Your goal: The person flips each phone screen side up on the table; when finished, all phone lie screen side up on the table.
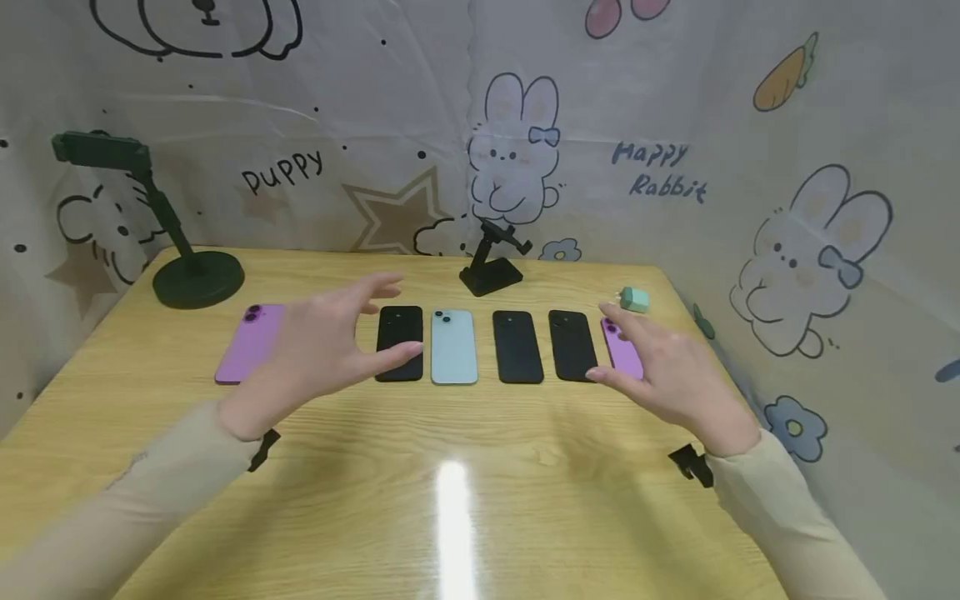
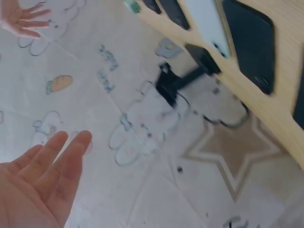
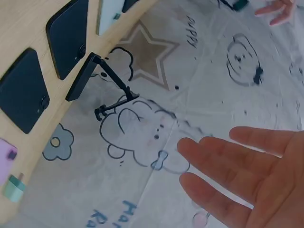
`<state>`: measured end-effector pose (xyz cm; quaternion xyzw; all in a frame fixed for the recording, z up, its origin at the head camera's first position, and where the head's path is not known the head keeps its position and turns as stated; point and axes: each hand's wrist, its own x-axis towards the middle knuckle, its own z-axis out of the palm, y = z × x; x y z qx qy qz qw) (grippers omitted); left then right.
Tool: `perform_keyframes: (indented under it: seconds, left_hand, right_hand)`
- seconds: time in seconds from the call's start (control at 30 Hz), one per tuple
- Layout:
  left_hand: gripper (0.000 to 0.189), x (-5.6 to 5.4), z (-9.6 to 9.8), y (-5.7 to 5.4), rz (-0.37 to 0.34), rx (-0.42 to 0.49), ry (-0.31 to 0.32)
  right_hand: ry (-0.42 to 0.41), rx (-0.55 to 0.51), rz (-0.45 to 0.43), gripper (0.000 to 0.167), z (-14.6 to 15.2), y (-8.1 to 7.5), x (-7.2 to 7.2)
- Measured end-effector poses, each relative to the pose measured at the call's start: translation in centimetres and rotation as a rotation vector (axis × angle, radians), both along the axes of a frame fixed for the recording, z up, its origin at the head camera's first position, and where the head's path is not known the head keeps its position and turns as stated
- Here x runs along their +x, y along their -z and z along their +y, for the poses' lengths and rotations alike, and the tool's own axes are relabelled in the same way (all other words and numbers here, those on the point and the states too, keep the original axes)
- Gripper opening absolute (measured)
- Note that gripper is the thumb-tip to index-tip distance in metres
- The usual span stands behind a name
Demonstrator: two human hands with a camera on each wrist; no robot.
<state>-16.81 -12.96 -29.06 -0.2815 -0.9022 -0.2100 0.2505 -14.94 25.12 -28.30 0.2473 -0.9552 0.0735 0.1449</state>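
My left hand (image 1: 315, 342) hovers over the left part of a row of phones, thumb and fingers spread, holding nothing. Partly covered by it are a purple phone (image 1: 242, 354) and a black phone (image 1: 397, 329). Beside that black one lie a light blue phone (image 1: 453, 350) and a second black phone (image 1: 517, 348). Over the right end, my right hand (image 1: 671, 367) is also spread, nothing in its grasp, near a third black phone (image 1: 573, 346) and a purple phone (image 1: 618, 346). In the left wrist view, another dark phone (image 2: 299, 107) is cut off by the right edge.
A dark green stand (image 1: 197, 279) is at the table's back left. A small black phone stand (image 1: 491, 275) sits behind the row. At the back right is a small green charger (image 1: 634, 299). A printed cloth (image 1: 300, 208) hangs behind the wooden table (image 1: 360, 500).
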Motion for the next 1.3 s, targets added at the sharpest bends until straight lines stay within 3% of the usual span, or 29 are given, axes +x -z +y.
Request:
perform_keyframes:
  seconds: [0.17, 0.3, 0.47, 0.67, 0.83, 0.97, 1.07, 1.3]
  left_hand:
    - [0.081, -0.8, 2.4, 0.9, 0.054, 0.104, 0.072]
    - [0.077, -1.3, 4.7, 1.7, 0.011, 0.157, 0.123]
    - [0.072, -1.7, 5.8, 2.5, -0.077, 0.208, 0.143]
    - [0.065, -2.0, 6.5, 3.5, -0.3, 0.301, 0.165]
    - [0.059, -2.6, 6.7, 4.1, -0.509, 0.406, 0.175]
    - [0.053, -3.7, 7.2, 5.1, -0.699, 0.529, 0.211]
    - [0.048, -4.7, 7.9, 6.1, -0.827, 0.617, 0.223]
    - [0.05, -6.3, 10.6, 7.5, -0.973, 0.665, 0.273]
  right_hand:
    - [0.085, -0.173, -0.052, 0.064, 0.4, 0.9, 0.4]
    - [0.196, -0.289, -0.124, 0.059, 1.5, 1.6, 1.0]
    - [0.277, -0.363, -0.181, 0.058, 2.7, 3.0, 0.3]
    - [0.342, -0.401, -0.232, 0.061, 4.3, 4.6, -0.6]
    - [0.439, -0.388, -0.315, 0.074, 4.8, 5.5, -1.2]
    - [0.504, -0.365, -0.427, 0.082, 5.2, 6.4, -1.5]
    - [0.522, -0.409, -0.544, 0.087, 5.6, 7.3, -1.7]
    - [0.596, -0.563, -0.685, 0.092, 7.3, 9.1, -2.8]
